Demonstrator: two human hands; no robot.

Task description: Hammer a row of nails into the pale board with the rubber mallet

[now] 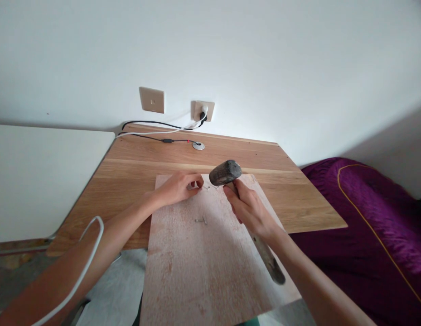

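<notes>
While the left hand (178,186) rested on the far end of the plywood board (196,267), its fingers (192,180) were pinched on what looked like a small nail (197,184). It was too tiny to see well. The right hand (249,208) was closed tight around the wooden handle of the one hammer (225,172), just under its dark head. The head hung right beside the left fingertips, a little above the board.

The one board lay on the wooden worktop (128,172), with its near end sticking out over the edge. Two loose nails (201,220) seemed to lie together on the board between the hands, but they were blurry. Part of the hammer handle was hidden inside the right hand. A white cable (94,244) crossed the left arm. A purple bed cover (366,217) was cut off at the right edge.
</notes>
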